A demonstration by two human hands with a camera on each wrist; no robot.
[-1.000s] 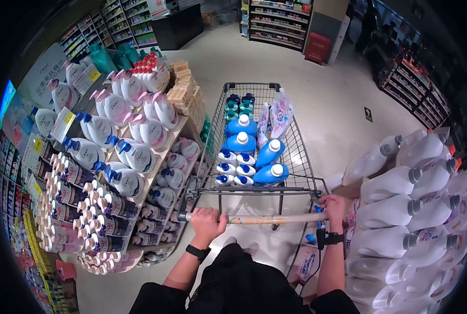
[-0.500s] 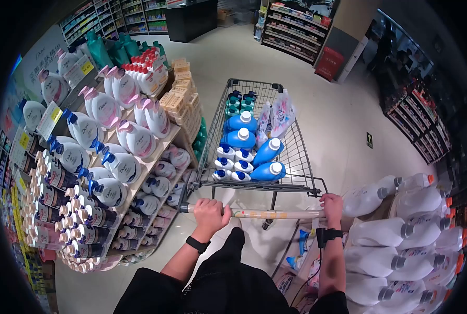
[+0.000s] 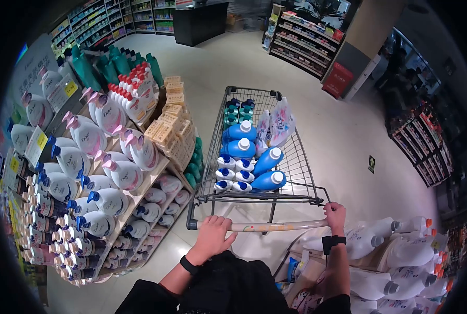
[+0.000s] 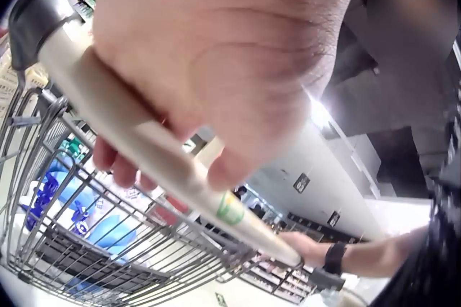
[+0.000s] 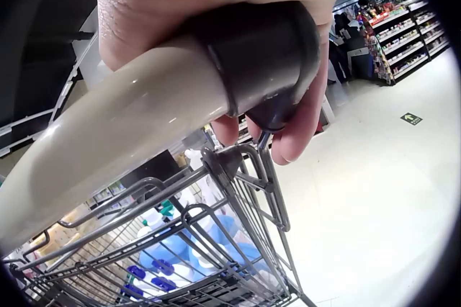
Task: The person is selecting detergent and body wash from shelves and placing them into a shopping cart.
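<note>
Beneath curled fingers (image 4: 115, 164), cart handle (image 3: 270, 227), left hand (image 3: 212, 236) and right hand (image 3: 336, 213) gripping.

Black clothing (image 3: 233, 285); black strap (image 3: 188, 265) behind left hand (image 3: 212, 236) and right hand (image 3: 336, 213).

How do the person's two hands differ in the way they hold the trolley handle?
The left hand grips the pale bar of the handle a little in from its end; the right hand wraps the dark end cap. The left wrist wears a slim black band, the right a bulkier black strap. Both curl round the same handle.
</note>
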